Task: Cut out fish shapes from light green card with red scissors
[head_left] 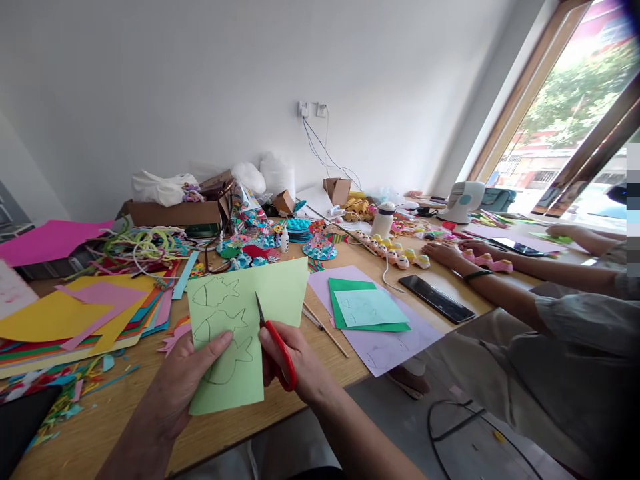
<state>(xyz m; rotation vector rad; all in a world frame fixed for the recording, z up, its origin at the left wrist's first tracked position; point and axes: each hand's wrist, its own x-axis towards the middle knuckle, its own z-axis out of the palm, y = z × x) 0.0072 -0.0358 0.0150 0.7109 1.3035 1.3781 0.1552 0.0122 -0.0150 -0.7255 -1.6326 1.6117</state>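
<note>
A light green sheet of paper (280, 287) with several fish outlines drawn in dark line is held up over the table's front edge. My left hand (183, 373) grips its lower left part, thumb on top of the drawings. Red-handled scissors (283, 353) are in my right hand (295, 357), their dark blades pointing up and away across the sheet, right of the fish. The sheet's lower right part ends at the scissors, with a cut edge running down to its bottom. My right fingers are closed around the handles, partly hidden.
Stacked coloured paper (75, 313) and paper scraps (85, 393) lie left. Purple paper (395, 347), green sheets (370, 307), a stick (330, 333) and a black phone (437, 299) lie right. Another person's arms (500, 287) rest farther right. Crafts and a white bottle (384, 220) stand behind.
</note>
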